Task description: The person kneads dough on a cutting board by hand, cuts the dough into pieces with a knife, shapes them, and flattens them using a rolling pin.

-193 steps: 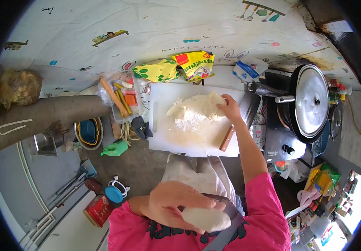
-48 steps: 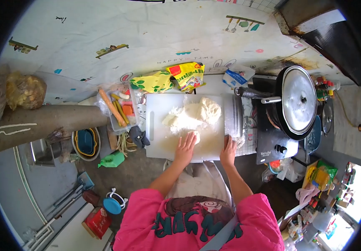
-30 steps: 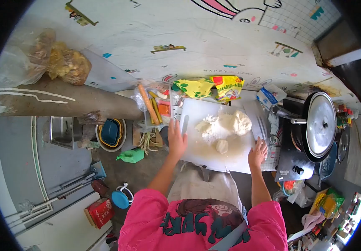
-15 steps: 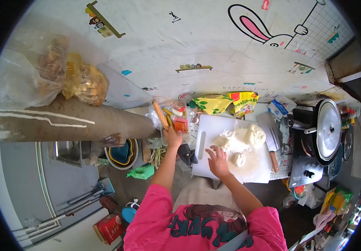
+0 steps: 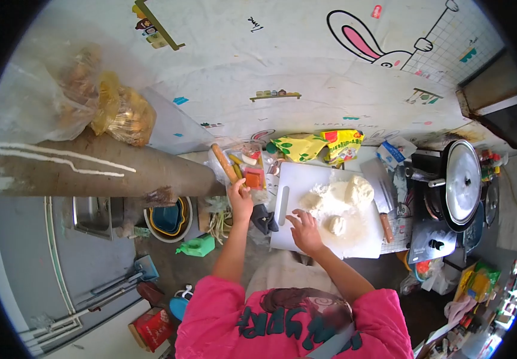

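A wooden rolling pin (image 5: pixel 224 163) slants up and left over a clear tray of vegetables, its lower end in the closed fingers of my left hand (image 5: pixel 240 200). Over the left part of a white cutting board (image 5: pixel 284 238), my right hand (image 5: pixel 307 233) is open with fingers apart, holding nothing. A small piece of dough (image 5: pixel 337 225) lies just right of it on a patch of flour (image 5: pixel 338 192). A larger lump of dough (image 5: pixel 359 190) sits farther back on the board.
Right of the board lies a cleaver (image 5: pixel 380 194), beside a lidded pan (image 5: pixel 463 182) on the stove. Yellow bags (image 5: pixel 342 145) stand against the wall. The plastic tray (image 5: pixel 252 164) holds several cut vegetables. A thick pipe (image 5: pixel 175 173) runs in from the left.
The view has shifted slightly. My left hand still grips the rolling pin, and my right hand stays spread over the board, with little visible movement.
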Demonstrator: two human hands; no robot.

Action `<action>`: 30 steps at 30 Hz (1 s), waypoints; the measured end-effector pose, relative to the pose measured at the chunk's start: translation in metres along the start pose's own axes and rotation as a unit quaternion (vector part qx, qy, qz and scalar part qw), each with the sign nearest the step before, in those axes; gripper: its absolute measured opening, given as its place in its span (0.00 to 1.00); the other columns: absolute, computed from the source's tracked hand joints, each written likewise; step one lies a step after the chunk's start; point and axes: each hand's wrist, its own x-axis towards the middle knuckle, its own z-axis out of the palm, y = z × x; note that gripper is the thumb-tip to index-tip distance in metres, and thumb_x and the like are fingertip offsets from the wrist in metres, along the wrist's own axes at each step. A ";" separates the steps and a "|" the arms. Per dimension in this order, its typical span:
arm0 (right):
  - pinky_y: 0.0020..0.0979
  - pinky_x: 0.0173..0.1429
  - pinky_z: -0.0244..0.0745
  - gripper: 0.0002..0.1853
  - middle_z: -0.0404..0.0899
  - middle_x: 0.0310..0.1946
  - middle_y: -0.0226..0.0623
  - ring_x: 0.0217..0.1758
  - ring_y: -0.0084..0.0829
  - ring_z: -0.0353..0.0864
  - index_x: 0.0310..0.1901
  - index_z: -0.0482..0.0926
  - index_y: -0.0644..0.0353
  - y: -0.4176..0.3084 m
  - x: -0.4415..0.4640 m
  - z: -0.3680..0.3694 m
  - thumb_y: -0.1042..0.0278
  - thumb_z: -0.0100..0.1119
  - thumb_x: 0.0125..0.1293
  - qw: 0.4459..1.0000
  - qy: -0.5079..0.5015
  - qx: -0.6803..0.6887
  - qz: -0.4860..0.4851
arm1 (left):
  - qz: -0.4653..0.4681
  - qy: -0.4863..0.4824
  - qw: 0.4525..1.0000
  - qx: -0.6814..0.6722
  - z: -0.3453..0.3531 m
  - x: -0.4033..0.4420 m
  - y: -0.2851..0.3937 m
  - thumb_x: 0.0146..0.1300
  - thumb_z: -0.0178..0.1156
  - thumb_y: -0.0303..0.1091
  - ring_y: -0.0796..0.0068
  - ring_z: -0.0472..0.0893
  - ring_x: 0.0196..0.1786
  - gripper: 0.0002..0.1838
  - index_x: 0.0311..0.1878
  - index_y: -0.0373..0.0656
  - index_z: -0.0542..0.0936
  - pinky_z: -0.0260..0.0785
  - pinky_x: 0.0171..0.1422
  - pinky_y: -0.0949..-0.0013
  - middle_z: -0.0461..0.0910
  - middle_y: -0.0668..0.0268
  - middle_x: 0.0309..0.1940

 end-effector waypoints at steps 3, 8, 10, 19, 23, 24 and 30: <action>0.44 0.58 0.62 0.24 0.65 0.54 0.38 0.56 0.42 0.66 0.54 0.72 0.53 0.007 -0.009 -0.006 0.76 0.57 0.51 1.000 0.016 0.008 -0.010 | -0.042 -0.010 0.996 -0.076 -0.001 -0.047 0.049 0.66 0.46 0.23 0.75 0.77 0.38 0.20 0.60 0.42 0.59 0.70 0.41 0.71 0.69 0.61 0.42; 0.46 0.59 0.59 0.26 0.65 0.57 0.40 0.59 0.45 0.65 0.55 0.71 0.53 0.018 -0.035 -0.042 0.75 0.58 0.50 0.994 0.108 -0.026 0.024 | 0.070 -0.165 0.983 0.046 0.013 -0.127 0.041 0.61 0.51 0.25 0.64 0.77 0.46 0.22 0.59 0.37 0.65 0.69 0.50 0.65 0.74 0.56 0.46; 0.49 0.60 0.56 0.25 0.65 0.58 0.38 0.63 0.41 0.62 0.56 0.71 0.51 0.030 -0.049 -0.056 0.73 0.56 0.53 0.989 0.124 -0.072 0.037 | 0.192 -0.237 0.941 0.145 0.023 -0.148 0.082 0.59 0.50 0.20 0.64 0.78 0.42 0.22 0.59 0.37 0.67 0.69 0.48 0.67 0.74 0.56 0.45; 0.42 0.55 0.64 0.08 0.76 0.30 0.32 0.42 0.34 0.76 0.34 0.78 0.54 0.130 -0.128 -0.063 0.71 0.60 0.50 0.984 0.035 -0.134 0.116 | 0.335 -0.410 0.790 0.311 0.095 -0.185 0.090 0.51 0.53 0.22 0.58 0.75 0.47 0.22 0.53 0.40 0.73 0.68 0.48 0.58 0.75 0.59 0.46; 0.38 0.48 0.66 0.09 0.75 0.30 0.32 0.40 0.35 0.75 0.34 0.77 0.54 0.148 -0.126 -0.068 0.65 0.63 0.51 0.978 0.061 -0.148 0.136 | 0.388 -0.321 0.790 0.349 0.130 -0.185 0.069 0.53 0.53 0.25 0.61 0.74 0.52 0.21 0.54 0.39 0.74 0.67 0.54 0.60 0.75 0.59 0.50; 0.39 0.48 0.66 0.09 0.75 0.30 0.33 0.40 0.35 0.75 0.34 0.77 0.54 0.151 -0.122 -0.069 0.64 0.63 0.51 0.977 0.071 -0.148 0.137 | 0.395 -0.309 0.790 0.354 0.135 -0.183 0.066 0.54 0.52 0.26 0.60 0.74 0.53 0.21 0.54 0.39 0.74 0.67 0.55 0.60 0.74 0.59 0.52; 0.38 0.54 0.64 0.21 0.73 0.41 0.36 0.49 0.36 0.71 0.43 0.73 0.58 0.164 -0.115 -0.053 0.55 0.63 0.52 0.977 0.015 -0.155 0.144 | 0.375 -0.292 0.773 0.420 0.143 -0.183 0.039 0.60 0.50 0.30 0.63 0.62 0.68 0.26 0.63 0.40 0.67 0.59 0.66 0.61 0.64 0.60 0.65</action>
